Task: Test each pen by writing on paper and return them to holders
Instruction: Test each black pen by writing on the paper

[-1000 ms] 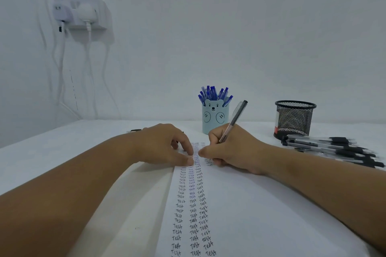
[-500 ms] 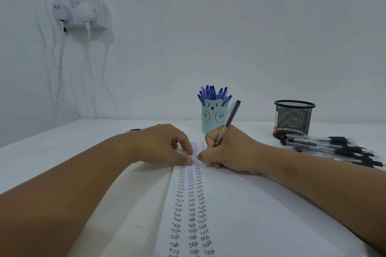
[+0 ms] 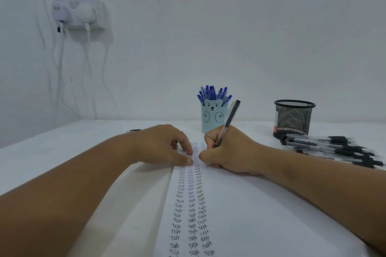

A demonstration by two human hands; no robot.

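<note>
My right hand (image 3: pixel 227 150) grips a clear pen with a black cap end (image 3: pixel 229 120), its tip down on the white paper (image 3: pixel 250 215). The paper carries three columns of the written word "Test" (image 3: pixel 191 204). My left hand (image 3: pixel 165 144) rests on the paper's left edge, fingertips pressing it down beside the columns. Behind stands a light blue bear holder (image 3: pixel 212 118) full of blue pens (image 3: pixel 213 93). An empty-looking black mesh holder (image 3: pixel 294 118) stands at the right, with a pile of black pens (image 3: pixel 334 149) lying in front of it.
The white table (image 3: pixel 62 148) meets a white wall. A wall socket block (image 3: pixel 79 12) with plugs, hanging cables and a green bottle on top is at the upper left. A small dark object (image 3: pixel 133 131) lies behind my left hand.
The pen's upper end swung left and back to the right as my right hand shifted slightly on the paper. My left hand stayed in place.
</note>
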